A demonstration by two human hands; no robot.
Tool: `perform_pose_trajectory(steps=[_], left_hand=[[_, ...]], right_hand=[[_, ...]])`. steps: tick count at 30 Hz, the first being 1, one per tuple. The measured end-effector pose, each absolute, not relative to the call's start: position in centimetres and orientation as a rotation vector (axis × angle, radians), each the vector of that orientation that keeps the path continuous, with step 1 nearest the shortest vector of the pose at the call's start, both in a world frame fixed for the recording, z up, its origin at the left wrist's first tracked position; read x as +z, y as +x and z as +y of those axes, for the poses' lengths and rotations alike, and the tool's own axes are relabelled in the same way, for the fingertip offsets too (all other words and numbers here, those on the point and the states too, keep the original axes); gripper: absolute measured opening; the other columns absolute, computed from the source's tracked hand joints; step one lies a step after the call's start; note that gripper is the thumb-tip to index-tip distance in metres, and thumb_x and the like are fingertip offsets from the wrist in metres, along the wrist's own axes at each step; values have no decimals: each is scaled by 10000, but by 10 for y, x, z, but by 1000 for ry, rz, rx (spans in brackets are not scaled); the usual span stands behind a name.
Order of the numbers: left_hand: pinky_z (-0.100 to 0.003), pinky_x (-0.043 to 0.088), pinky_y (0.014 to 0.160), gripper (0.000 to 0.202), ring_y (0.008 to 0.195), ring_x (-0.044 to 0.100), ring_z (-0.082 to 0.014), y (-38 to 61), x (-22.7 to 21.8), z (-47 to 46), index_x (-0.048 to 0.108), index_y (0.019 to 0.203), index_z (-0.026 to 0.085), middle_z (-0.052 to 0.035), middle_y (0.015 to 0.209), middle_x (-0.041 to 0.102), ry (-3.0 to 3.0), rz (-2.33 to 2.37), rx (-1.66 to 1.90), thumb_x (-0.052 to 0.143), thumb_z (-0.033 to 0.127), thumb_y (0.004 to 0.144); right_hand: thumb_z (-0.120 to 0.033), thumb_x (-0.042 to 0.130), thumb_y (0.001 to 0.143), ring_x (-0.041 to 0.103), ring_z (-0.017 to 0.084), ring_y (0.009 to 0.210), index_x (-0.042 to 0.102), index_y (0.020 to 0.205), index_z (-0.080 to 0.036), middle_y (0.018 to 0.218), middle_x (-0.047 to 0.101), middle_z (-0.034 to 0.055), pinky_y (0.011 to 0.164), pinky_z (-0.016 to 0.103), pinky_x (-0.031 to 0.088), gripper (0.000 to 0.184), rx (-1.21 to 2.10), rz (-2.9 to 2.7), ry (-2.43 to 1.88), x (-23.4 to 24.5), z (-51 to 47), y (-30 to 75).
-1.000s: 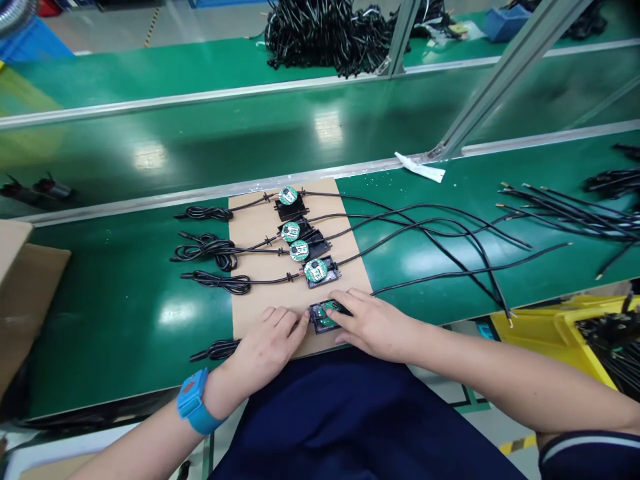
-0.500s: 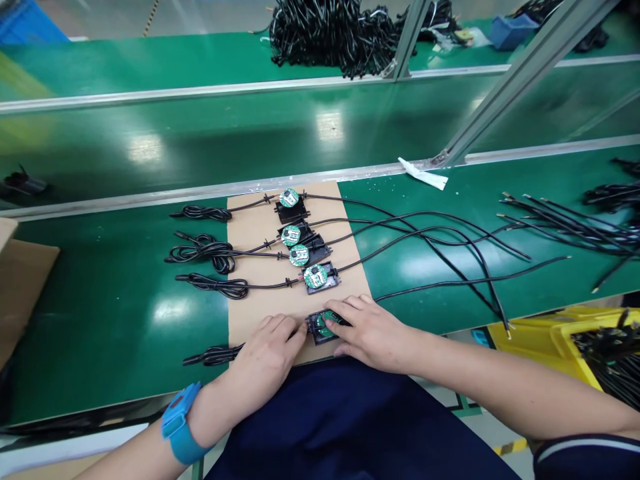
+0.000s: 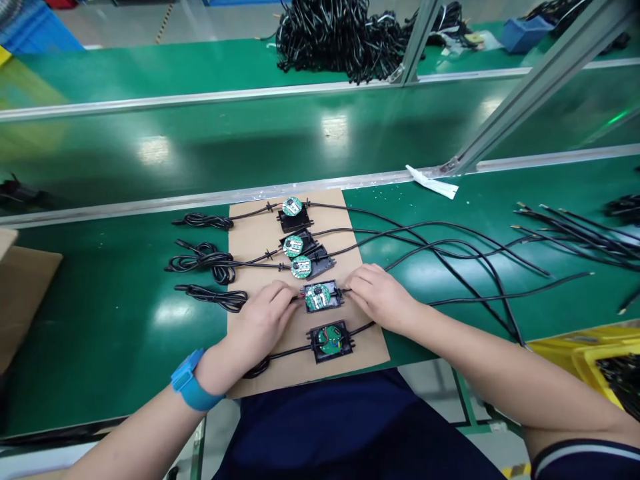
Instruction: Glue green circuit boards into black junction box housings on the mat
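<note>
Several small black housings with round green circuit boards and black cables lie in a row on a brown cardboard sheet [image 3: 260, 233]. My left hand [image 3: 263, 320] pinches the cable at the left side of the second-nearest housing [image 3: 321, 296]. On that housing's right side, my right hand [image 3: 377, 293] pinches the cable where it enters. The nearest housing [image 3: 331, 340] lies free just below, its board seated inside. A blue wrist strap [image 3: 193, 383] circles my left wrist.
The cardboard rests on a green bench [image 3: 115, 320] beside a green conveyor belt [image 3: 200, 147]. Loose black cables [image 3: 565, 230] spread to the right, a cable heap [image 3: 340, 33] lies far back. A yellow bin [image 3: 595, 357] stands at right, a cardboard box [image 3: 20, 287] at left.
Both hands left the nearest housing and moved up to the second-nearest one. The nearest housing now lies uncovered with its board in place.
</note>
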State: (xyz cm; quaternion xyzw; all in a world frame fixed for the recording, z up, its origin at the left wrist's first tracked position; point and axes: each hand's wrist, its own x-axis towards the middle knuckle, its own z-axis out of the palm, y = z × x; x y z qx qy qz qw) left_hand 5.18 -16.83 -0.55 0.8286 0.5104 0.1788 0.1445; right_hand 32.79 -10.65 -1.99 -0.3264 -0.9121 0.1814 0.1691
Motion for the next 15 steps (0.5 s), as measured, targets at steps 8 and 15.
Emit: perform_pose_trajectory(steps=[8,15], left_hand=[[-255,476,618,98,677,616,-131,64,10,-179,585,1028,188,-9,832,663,2151,1615,569,516,223,968],[-292,465,650,123,667,584,-148,84,10,-165,554,888,196,-10,832,646,2003,1707,568,616,295,925]], right_hand=[[-192,407,1033,611,198,861,684,1095,-129,924,676,110,774,320,504,290,505,-2639,-891,5,-130,338],[-175,432,1007,585,171,722,675,971,-135,822,657,65,670,302,419,248,480,-2856,-1014,18,-135,328]])
